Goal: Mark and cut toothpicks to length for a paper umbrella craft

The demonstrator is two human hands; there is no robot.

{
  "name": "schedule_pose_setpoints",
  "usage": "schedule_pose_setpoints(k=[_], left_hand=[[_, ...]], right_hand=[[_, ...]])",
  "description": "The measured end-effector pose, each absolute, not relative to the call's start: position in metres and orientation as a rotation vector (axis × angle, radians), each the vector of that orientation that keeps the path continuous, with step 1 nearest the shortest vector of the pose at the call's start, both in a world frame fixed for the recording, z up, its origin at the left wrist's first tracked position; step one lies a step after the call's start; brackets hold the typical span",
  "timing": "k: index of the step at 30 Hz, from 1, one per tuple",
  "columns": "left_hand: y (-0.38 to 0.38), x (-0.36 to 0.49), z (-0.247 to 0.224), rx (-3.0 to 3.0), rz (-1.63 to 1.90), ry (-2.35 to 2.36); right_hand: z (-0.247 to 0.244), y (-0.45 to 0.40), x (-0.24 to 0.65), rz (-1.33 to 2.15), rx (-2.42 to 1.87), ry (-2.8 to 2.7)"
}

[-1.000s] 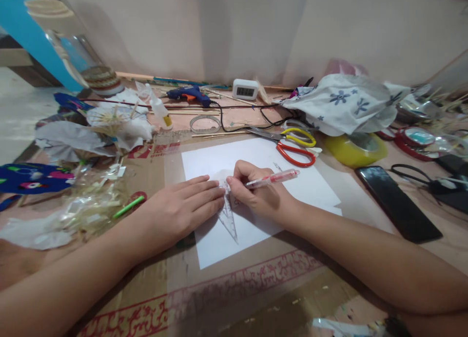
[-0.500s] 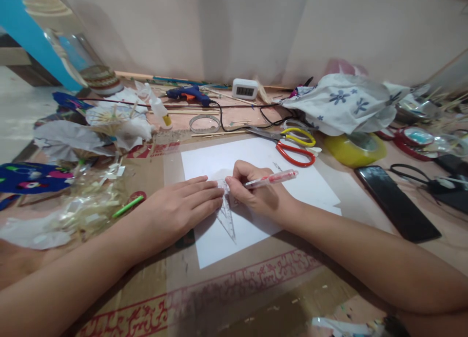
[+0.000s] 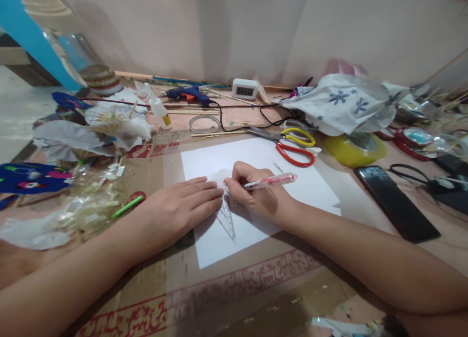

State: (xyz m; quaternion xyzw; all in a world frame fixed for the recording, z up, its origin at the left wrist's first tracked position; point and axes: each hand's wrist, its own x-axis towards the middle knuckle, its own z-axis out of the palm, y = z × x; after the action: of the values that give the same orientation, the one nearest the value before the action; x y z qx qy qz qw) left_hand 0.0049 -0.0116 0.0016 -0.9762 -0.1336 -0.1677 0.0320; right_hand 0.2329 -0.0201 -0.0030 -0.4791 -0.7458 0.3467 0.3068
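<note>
Left hand (image 3: 183, 203): lying palm-down, fingers extended and together, gripping nothing; the fingertips are pressing on a clear plastic triangular ruler (image 3: 228, 220), presumably to stop it slipping. Right hand (image 3: 261, 193): grasping a transparent pen with red parts (image 3: 272, 180) between thumb and fingers. The barrel is slanting back over the hand, probably for control near the ruler's edge; the tip is hidden, so contact cannot be told.

The ruler is lying on white paper (image 3: 204, 157), its narrow point aiming towards the person. The paper is resting over brown cardboard (image 3: 149, 169), which is likely shielding the pinkish tabletop (image 3: 241, 120).

Metal scissors with one red and one yellow handle (image 3: 263, 133) are overlapping the paper's far edge. A yellow tape roll (image 3: 341, 151) and a black phone (image 3: 398, 203) are sitting to the right, apparently out of the forearm's way. A blue glue gun (image 3: 190, 94) and a white digital timer (image 3: 244, 89) are standing farther back, the timer's display facing the person.
</note>
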Motion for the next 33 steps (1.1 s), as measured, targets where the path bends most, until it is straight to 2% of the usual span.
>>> schedule_pose_setpoints(k=[33], left_hand=[[-0.0150,0.0088,0.0038,-2.941,-0.475,-0.371]], right_hand=[[-0.0022,-0.0206,0.2327,0.945,-1.294,-1.984]])
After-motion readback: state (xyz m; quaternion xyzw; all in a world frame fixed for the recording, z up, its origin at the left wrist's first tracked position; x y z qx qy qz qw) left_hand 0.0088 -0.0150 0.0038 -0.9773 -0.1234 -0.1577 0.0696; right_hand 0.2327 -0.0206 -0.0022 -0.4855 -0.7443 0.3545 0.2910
